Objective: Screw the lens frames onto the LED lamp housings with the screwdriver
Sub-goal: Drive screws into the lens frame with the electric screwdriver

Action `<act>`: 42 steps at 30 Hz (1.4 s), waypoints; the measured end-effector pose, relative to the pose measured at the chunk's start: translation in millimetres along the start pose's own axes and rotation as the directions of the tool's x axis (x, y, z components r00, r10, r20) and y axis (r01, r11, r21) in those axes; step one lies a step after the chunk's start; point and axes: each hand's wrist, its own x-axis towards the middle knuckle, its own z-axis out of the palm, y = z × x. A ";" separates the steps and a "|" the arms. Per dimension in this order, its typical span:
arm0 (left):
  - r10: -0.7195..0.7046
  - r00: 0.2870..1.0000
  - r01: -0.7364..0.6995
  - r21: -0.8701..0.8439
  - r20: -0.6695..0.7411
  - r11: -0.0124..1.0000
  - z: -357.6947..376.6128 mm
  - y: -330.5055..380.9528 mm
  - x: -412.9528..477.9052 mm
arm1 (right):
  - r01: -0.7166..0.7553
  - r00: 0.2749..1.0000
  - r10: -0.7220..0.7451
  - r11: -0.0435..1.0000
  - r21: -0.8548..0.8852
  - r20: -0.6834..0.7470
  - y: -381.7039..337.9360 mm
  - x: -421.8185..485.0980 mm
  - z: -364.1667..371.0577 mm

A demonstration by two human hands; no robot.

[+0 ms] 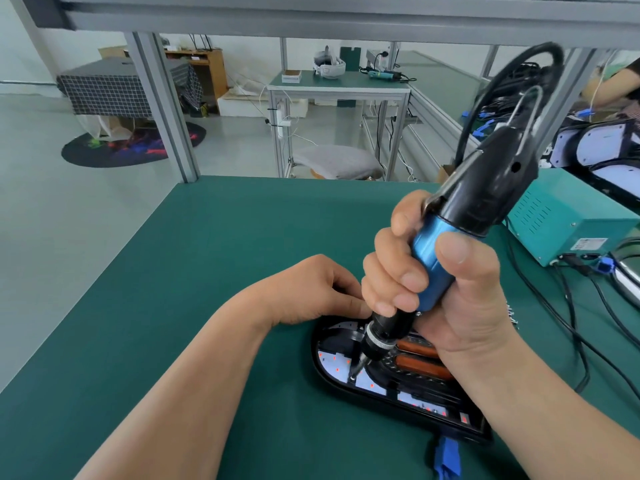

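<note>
Screwdriver [433,268] tilted, its blue barrel wrapped tight in the right hand [460,306], bit down on a screw [352,378] near the left end of the LED lamp housing [321,375], which lies flat on the green mat [207,271]. The left hand [311,289] curls at the far rim; whether it pinches anything is hidden. With that lean, I'd worry the bit slips off and skids across the white LED panel [332,363].

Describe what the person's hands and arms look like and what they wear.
The left hand and right hand are bare: no gloves, rings or watch show. Both forearms are uncovered, with no sleeve in view. Fingernails are short and unpainted.
</note>
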 end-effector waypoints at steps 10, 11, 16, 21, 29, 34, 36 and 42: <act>0.022 1.000 -0.022 -0.041 -0.001 0.999 2.5 -3.3 2.9 | 0.176 0.971 -0.184 0.982 -0.063 -0.155 -4.6 -2.1 -0.7; 0.022 1.000 -0.022 -0.041 -0.007 0.999 2.4 -4.0 3.1 | 0.189 0.958 -0.204 0.978 -0.091 -0.202 -5.2 -1.3 -1.7; -0.066 0.994 0.044 -0.230 -0.086 0.972 1.0 -8.6 4.7 | 0.294 0.799 -0.326 0.945 -0.144 -0.505 -13.3 1.3 -12.5; -0.284 0.956 0.141 -0.741 -0.069 0.657 -1.9 -12.3 11.3 | 0.397 0.676 -0.394 0.907 -0.142 -0.623 -26.8 -1.1 -28.4; -0.195 0.980 0.081 -0.790 -0.050 0.608 1.6 -15.0 16.7 | 0.421 0.594 -0.393 0.895 -0.145 -0.702 -28.2 -2.2 -45.6; -0.162 0.986 0.052 -0.864 -0.034 0.501 1.1 -12.8 15.4 | 0.426 0.581 -0.396 0.892 -0.148 -0.711 -27.3 -2.4 -52.1; -0.165 0.986 0.066 -0.869 -0.018 0.490 -0.7 -11.6 13.9 | 0.424 0.573 -0.398 0.892 -0.155 -0.716 -26.9 -2.4 -53.0; -0.133 0.991 0.060 -0.838 -0.015 0.542 0.2 -5.8 11.3 | 0.420 0.578 -0.393 0.895 -0.152 -0.715 -26.0 -2.3 -52.7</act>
